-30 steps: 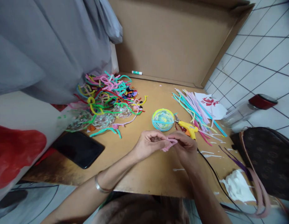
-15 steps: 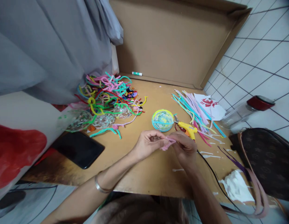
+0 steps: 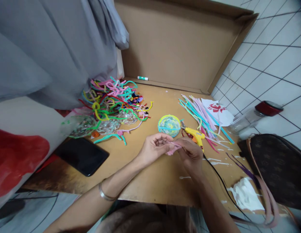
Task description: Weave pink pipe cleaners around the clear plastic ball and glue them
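A small folded piece of pink pipe cleaner is pinched between both hands above the front half of the table. My left hand grips it from the left with thumb and fingers. My right hand is closed on its right end, and the fingertips partly hide it. Just beyond the hands lies a round disc with a yellow and turquoise rim and a turquoise strip across it. A yellow glue gun rests beside the disc, its nozzle close to the rim.
Straight pipe cleaners lie at right on white paper. A tangled pile of pipe cleaners and a black phone are at left. A clear bottle, a brown bag and crumpled tissue line the right side.
Both hands stay in nearly the same place, still pinching the pink pipe cleaner. The right fingers have shifted slightly over it. The camera view has moved a little.
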`<action>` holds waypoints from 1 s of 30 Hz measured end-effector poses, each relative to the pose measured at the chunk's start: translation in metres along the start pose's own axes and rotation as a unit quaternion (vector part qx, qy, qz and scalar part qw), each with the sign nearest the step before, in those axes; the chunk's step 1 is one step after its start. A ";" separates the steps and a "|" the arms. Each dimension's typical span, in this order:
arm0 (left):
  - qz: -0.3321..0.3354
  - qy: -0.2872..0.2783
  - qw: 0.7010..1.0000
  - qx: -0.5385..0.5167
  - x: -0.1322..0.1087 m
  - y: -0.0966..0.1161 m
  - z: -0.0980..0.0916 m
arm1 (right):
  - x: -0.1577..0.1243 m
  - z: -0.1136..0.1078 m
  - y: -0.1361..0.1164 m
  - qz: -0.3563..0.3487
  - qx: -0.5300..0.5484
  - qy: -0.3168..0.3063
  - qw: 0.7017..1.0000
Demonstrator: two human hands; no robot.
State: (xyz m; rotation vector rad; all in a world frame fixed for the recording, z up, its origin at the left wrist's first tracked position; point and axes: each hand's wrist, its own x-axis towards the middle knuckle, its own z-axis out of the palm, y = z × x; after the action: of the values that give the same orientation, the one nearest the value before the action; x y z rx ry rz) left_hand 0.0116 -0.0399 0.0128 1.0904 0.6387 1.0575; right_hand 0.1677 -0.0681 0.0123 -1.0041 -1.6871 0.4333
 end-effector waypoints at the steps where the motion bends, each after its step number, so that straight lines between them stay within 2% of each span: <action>1: -0.003 0.001 1.000 -0.001 0.000 -0.001 0.000 | 0.000 0.000 0.000 0.000 0.003 0.005 1.000; 7: -0.009 0.016 1.000 -0.010 0.001 -0.003 -0.001 | 0.000 0.002 -0.002 -0.002 0.011 0.024 1.000; 12: -0.015 0.032 0.999 -0.018 0.000 -0.004 -0.001 | -0.002 0.003 0.001 -0.036 -0.012 0.043 0.998; 21: -0.019 0.020 1.000 -0.004 -0.001 0.001 -0.001 | -0.001 0.005 -0.006 -0.031 -0.028 0.061 0.997; 27: -0.023 0.019 1.000 0.003 -0.001 0.003 -0.001 | -0.013 0.010 0.010 0.044 0.012 0.109 0.993; 30: -0.027 0.017 0.999 0.006 -0.001 0.004 -0.003 | -0.017 0.012 0.016 0.072 0.045 0.107 0.991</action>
State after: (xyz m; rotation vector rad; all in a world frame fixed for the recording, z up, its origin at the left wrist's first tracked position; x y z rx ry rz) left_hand 0.0078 -0.0393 0.0152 1.0610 0.6990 1.0298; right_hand 0.1647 -0.0694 -0.0136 -1.0698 -1.3975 0.4745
